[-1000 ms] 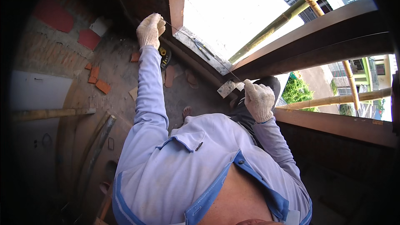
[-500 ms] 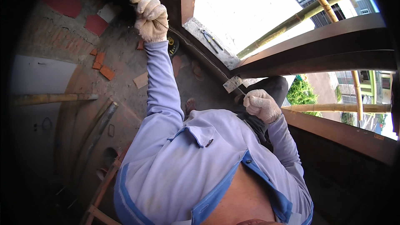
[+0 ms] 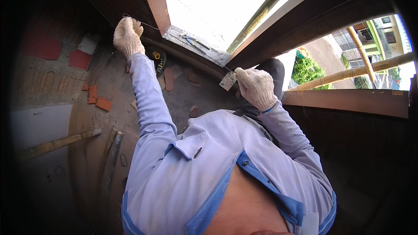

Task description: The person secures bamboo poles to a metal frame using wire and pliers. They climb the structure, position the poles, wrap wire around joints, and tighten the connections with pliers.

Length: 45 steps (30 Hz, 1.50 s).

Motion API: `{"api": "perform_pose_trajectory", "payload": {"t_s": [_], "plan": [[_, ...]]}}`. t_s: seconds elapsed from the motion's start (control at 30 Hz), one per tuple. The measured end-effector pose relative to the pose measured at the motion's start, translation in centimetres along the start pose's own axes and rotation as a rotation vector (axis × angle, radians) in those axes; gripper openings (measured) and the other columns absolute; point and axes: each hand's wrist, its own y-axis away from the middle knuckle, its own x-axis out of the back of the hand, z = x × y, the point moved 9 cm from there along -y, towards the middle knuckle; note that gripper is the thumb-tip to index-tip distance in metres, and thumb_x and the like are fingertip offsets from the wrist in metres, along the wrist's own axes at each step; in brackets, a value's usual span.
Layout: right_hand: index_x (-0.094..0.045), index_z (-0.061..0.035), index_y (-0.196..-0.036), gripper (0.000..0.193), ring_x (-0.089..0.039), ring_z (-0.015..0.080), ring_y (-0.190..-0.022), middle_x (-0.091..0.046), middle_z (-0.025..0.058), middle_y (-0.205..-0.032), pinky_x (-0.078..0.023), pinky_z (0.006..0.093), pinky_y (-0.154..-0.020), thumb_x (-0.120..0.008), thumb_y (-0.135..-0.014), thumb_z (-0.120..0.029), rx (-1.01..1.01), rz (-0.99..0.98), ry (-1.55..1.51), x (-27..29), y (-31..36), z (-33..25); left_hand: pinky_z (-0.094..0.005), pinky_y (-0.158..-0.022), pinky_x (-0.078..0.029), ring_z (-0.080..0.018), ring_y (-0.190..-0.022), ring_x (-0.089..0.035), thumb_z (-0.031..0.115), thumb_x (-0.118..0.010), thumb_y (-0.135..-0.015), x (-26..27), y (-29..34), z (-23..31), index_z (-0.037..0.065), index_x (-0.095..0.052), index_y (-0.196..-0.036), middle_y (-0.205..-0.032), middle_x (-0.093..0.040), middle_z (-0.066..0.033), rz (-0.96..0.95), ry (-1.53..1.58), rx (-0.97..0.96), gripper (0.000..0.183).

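Both my hands wear cream knitted gloves. My left hand is raised at the far left beside a dark brown post, its fingers closed on a thin wire. A curled end of the wire stands above the knuckles, and the line runs right towards the sill corner. My right hand is closed by the right end of the sill, pinching a thin strand that looks like the same wire. The middle of the wire is hard to trace. Close to my right fingers is a small grey, rough slab. Pliers with blue-and-yellow handles lie on the rough concrete sill.
A brown post and a dark beam border the openings. Bamboo poles cross outside. On the floor are a black-and-yellow round object, sandals, broken red bricks and a leaning bamboo pole.
My left hand has moved left and slightly down and has turned, still closed. My right hand has moved left and up, closer to the sill corner. The whole view has shifted.
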Motion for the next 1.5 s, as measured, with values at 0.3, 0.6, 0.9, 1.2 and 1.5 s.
{"api": "perform_pose_trajectory", "payload": {"t_s": [0.3, 0.6, 0.9, 1.2, 1.5], "plan": [[-0.063, -0.0118, -0.094, 0.010, -0.070, 0.0271, -0.069, -0.067, 0.0060, -0.069, -0.055, 0.0429, -0.061, -0.069, -0.086, -0.015, 0.046, -0.084, 0.003, -2.8, 1.2, -0.8, -0.0338, -0.071, -0.065, -0.0188, -0.079, -0.072, 0.018, -0.069, -0.100, 1.1, 0.3, -2.9, 0.000, -0.067, -0.118, -0.098, -0.072, -0.0096, -0.004, 0.027, 0.152, 0.025], [-0.065, -0.0128, -0.099, 0.011, -0.069, 0.0285, -0.064, -0.067, 0.0080, -0.070, -0.053, 0.0431, -0.057, -0.067, -0.088, -0.012, -0.171, 0.178, -0.107, 2.6, 3.8, 1.2, -0.0645, -0.113, -0.047, -0.0443, -0.131, -0.057, 0.049, -0.055, -0.104, 3.5, 5.7, -12.1, 0.010, -0.005, -0.164, -0.151, -0.046, -0.0238, -0.237, 0.764, 0.688, 0.087], [-0.067, -0.0128, -0.105, 0.023, -0.065, 0.0237, -0.068, -0.061, 0.0017, -0.069, -0.050, 0.0408, -0.061, -0.070, -0.083, -0.015, -0.259, 0.013, 0.086, 4.2, 12.3, 0.1, -0.0493, -0.098, -0.060, -0.0276, -0.113, -0.069, 0.038, -0.061, -0.104, -4.3, 26.7, -11.0, 0.007, -0.057, -0.137, -0.121, -0.068, -0.0115, -0.721, 0.175, 0.834, 0.046], [-0.069, -0.0146, -0.092, 0.008, -0.064, 0.0243, -0.064, -0.065, 0.0032, -0.069, -0.048, 0.0401, -0.061, -0.074, -0.088, -0.018, -0.618, 0.316, 0.021, 8.4, 22.9, 5.4, -0.0578, -0.121, -0.038, -0.0278, -0.130, -0.058, 0.026, -0.049, -0.110, -14.0, 38.5, 0.9, 0.012, -0.055, -0.143, -0.122, -0.064, -0.0093, -1.344, 0.667, 0.776, 0.036], [-0.073, -0.0077, -0.099, 0.013, -0.067, 0.0306, -0.066, -0.068, 0.0108, -0.073, -0.053, 0.0411, -0.062, -0.075, -0.087, -0.012, -0.902, 0.556, -0.111, 10.7, 35.2, 12.4, -0.0367, -0.095, -0.057, -0.0192, -0.098, -0.070, 0.034, -0.055, -0.109, -25.9, 59.6, -2.0, -0.002, -0.064, -0.124, -0.100, -0.071, -0.0104, -1.738, 0.234, 0.707, 0.040]]}}
